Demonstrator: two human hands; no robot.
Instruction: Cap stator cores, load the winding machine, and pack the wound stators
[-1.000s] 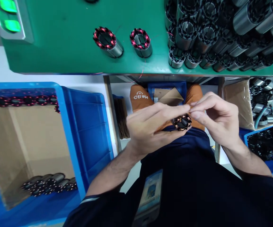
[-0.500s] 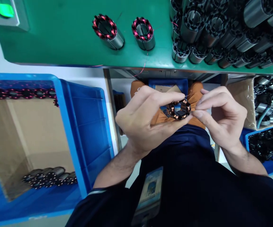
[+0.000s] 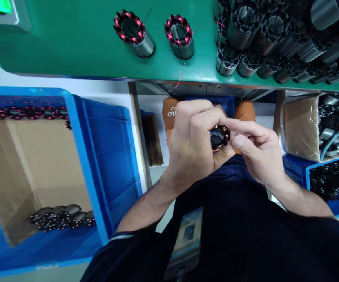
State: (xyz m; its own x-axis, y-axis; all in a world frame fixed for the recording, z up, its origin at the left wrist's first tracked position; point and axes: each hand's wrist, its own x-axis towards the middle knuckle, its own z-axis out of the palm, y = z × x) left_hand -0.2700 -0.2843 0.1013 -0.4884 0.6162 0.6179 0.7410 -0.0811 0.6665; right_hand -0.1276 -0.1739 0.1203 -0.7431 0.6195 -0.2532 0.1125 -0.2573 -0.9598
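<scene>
Drawn closer together since the earlier frame, below the green surface (image 3: pixel 84 47), with left hand (image 3: pixel 194 143) curled, fingers grasping the copper-wound core (image 3: pixel 220 138); right hand (image 3: pixel 261 150) bent in beside it, grip unclear. Below the surface, upside down on orange trousers (image 3: pixel 169 121): "llo".

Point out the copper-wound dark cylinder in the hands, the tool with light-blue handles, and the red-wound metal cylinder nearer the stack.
Copper-wound dark cylinder (image 3: pixel 218 138): head view, dark inner wall.
Tool with light-blue handles (image 3: pixel 327 145): head view, left handle.
Red-wound metal cylinder (image 3: pixel 184 50): head view, metal side.
</scene>
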